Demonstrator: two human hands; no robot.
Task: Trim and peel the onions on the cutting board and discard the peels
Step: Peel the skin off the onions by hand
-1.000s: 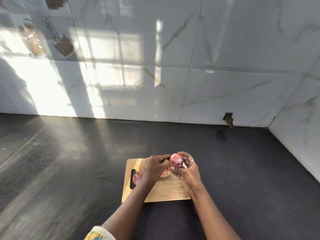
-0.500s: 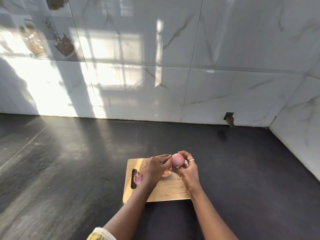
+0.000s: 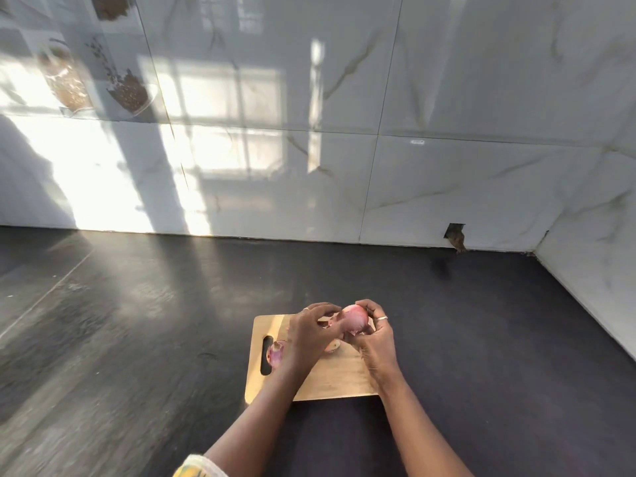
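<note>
**Both hands on one onion above the board**

We see our two hands meet over the far edge of the wooden cutting board (image 3: 330,380), which lies flat on the dark surface (image 3: 137,339) near its front. Our right hand (image 3: 373,342) cups a pink, partly bared onion (image 3: 354,320) from below and from the right, fingers curled round it, a ring (image 3: 382,318) on one of them. Our left hand (image 3: 306,333) comes in from the left, its fingertips pressed against the onion's left side, where a bit of loose skin seems to stick out; the view is too small for us to say whether the fingers pinch that skin or only touch it. The onion is lifted clear of the board.

On the board itself, half hidden under our left hand, lies a second purple onion (image 3: 276,351) just beside the handle slot (image 3: 266,354). A pale piece (image 3: 333,346), peel or onion, shows between our wrists. Behind, a glossy marbled tile wall (image 3: 447,98) rises from the surface, lit by window light on the left.
</note>
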